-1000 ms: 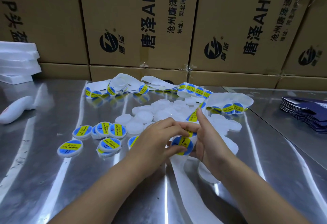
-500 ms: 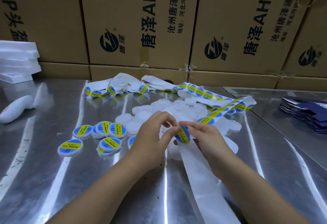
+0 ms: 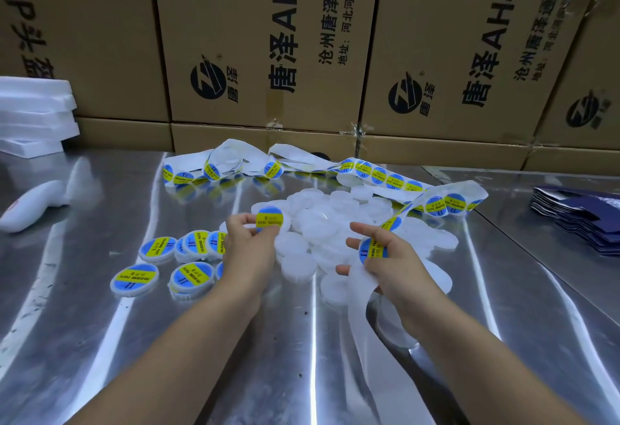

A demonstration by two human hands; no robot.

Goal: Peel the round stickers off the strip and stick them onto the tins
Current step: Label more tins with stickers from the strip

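The left hand (image 3: pixel 250 253) pinches a peeled sticker (image 3: pixel 269 220), bare tins (image 3: pixel 315 226) lying just to its right, while the right hand (image 3: pixel 392 263) grips the strip (image 3: pixel 364 317) in curled fingers.

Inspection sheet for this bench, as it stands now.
Surface: steel table, reflective.
Job's things: plain tins piled at centre; labelled tins to their left; strip snakes across the back.
Clutter: white handheld object and foam stack at left; dark blue stack at right.
Grippers: left hand pinches a sticker; right hand grips the strip.
Cables: nothing seen.
Surroundings: cardboard boxes behind.
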